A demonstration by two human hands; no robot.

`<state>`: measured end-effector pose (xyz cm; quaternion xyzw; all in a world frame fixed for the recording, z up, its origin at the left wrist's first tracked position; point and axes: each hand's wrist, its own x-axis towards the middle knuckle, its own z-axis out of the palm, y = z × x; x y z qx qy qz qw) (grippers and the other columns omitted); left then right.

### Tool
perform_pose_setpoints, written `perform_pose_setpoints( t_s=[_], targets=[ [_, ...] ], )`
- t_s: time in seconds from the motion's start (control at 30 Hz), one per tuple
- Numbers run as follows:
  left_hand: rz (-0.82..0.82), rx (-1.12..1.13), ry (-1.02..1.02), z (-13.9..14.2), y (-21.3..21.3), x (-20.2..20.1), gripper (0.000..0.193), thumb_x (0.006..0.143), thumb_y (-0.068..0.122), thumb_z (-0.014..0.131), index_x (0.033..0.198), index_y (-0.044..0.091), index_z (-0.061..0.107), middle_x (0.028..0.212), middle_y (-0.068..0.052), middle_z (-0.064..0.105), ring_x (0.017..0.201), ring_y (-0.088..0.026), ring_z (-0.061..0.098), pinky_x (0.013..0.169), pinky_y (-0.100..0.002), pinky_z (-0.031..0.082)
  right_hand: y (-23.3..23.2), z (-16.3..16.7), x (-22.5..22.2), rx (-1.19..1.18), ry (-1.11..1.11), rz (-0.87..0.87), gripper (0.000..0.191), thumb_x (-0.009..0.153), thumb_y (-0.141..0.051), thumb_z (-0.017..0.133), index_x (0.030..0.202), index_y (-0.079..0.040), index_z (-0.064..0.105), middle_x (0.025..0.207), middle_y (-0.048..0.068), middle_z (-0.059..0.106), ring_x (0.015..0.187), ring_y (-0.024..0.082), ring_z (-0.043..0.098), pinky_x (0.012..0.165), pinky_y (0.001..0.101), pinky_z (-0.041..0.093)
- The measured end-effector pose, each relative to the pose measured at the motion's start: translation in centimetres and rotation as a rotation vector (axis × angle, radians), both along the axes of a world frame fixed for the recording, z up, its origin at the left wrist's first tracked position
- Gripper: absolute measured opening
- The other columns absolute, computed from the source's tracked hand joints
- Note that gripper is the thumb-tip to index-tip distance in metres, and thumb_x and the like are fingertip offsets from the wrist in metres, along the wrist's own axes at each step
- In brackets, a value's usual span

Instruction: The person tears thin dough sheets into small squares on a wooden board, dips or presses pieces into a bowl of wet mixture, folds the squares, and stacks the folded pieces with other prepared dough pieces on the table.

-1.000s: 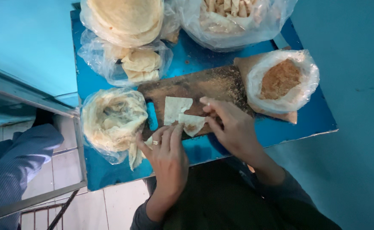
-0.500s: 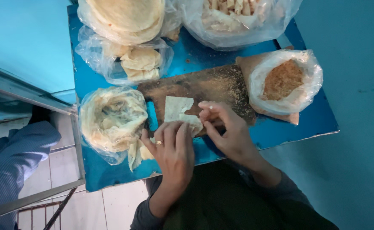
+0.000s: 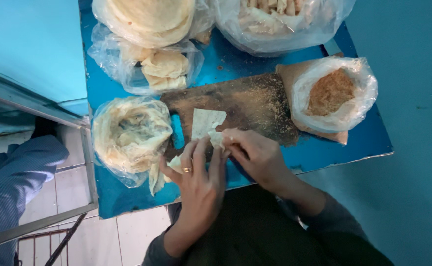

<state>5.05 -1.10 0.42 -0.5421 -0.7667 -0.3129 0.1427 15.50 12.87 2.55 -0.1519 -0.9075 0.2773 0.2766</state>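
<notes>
Thin pale dough sheet (image 3: 207,123) lying on the near edge of the dark wooden board (image 3: 245,101), one end lifted and being pinched by both hands. Sheet is roughly triangular, its far corner flat on the wood, its near corner folded up between the fingers.

Left hand (image 3: 199,175) is curling around the near end of the sheet, fingers bent and closed on the dough, a ring showing on one finger. A second scrap of the same pale dough is poking out at the thumb side of this hand. Right hand (image 3: 255,155) is meeting it from the other side, fingertips narrowed onto the same folded edge; whether it is gripping or only pressing, cannot tell.

Board is sitting on a blue table (image 3: 354,143), dusted with brown crumbs. Just right of the board, an open plastic bag of brown crumb filling (image 3: 330,91). Left of the board, touching its end, an open bag of loose dough sheets (image 3: 130,133). Farther back: a bag of folded dough pieces (image 3: 164,69), a bag of stacked round flatbreads (image 3: 147,17), and a bag of rolled pieces (image 3: 280,17). At far left, below table level, a blue sleeve (image 3: 14,172) of another person.
</notes>
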Motion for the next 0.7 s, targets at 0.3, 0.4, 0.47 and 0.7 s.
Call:
perform_pose_setpoints(
  t_s=[0.3, 0.4, 0.47, 0.7],
  targets=[
    [-0.132, 0.048, -0.085, 0.8, 0.0, -1.9, 0.023, 0.090, 0.005, 0.069, 0.113, 0.004, 0.070, 0.130, -0.011, 0.058, 0.129, -0.028, 0.052, 0.115, -0.070, 0.017, 2.4, 2.5, 0.7, 0.124, -0.106, 0.260, 0.041, 0.088, -0.016, 0.076, 0.124, -0.002, 0.066, 0.105, 0.011, 0.070, 0.096, 0.026, 0.072, 0.077, 0.0361, 0.059],
    [-0.088, 0.061, -0.099, 1.3, 0.3, -1.4, 0.014, 0.091, 0.009, 0.072, 0.104, 0.005, 0.068, 0.127, -0.010, 0.059, 0.127, -0.030, 0.052, 0.114, -0.070, 0.016, 2.3, 2.1, 0.1, 0.194, -0.011, 0.276, 0.031, 0.093, -0.016, 0.074, 0.120, -0.004, 0.065, 0.107, 0.008, 0.072, 0.097, 0.025, 0.071, 0.079, 0.0356, 0.059],
    [-0.081, 0.066, -0.149, 1.6, -0.1, -1.2, 0.013, 0.089, 0.011, 0.074, 0.099, 0.007, 0.067, 0.124, -0.009, 0.058, 0.127, -0.030, 0.052, 0.115, -0.069, 0.017, 2.2, 2.0, 0.1, 0.153, -0.031, 0.251, 0.026, 0.094, -0.016, 0.074, 0.117, -0.006, 0.066, 0.103, 0.008, 0.071, 0.095, 0.025, 0.071, 0.079, 0.0367, 0.058],
    [0.011, 0.064, -0.240, 1.7, 0.0, -1.0, 0.020, 0.083, 0.015, 0.078, 0.099, 0.008, 0.066, 0.138, -0.014, 0.052, 0.134, -0.037, 0.044, 0.115, -0.071, 0.015, 2.7, 3.2, -1.3, -0.076, -0.273, 0.213, 0.027, 0.086, -0.021, 0.077, 0.109, -0.011, 0.066, 0.093, 0.006, 0.073, 0.096, 0.028, 0.069, 0.084, 0.0430, 0.052]
  ],
)
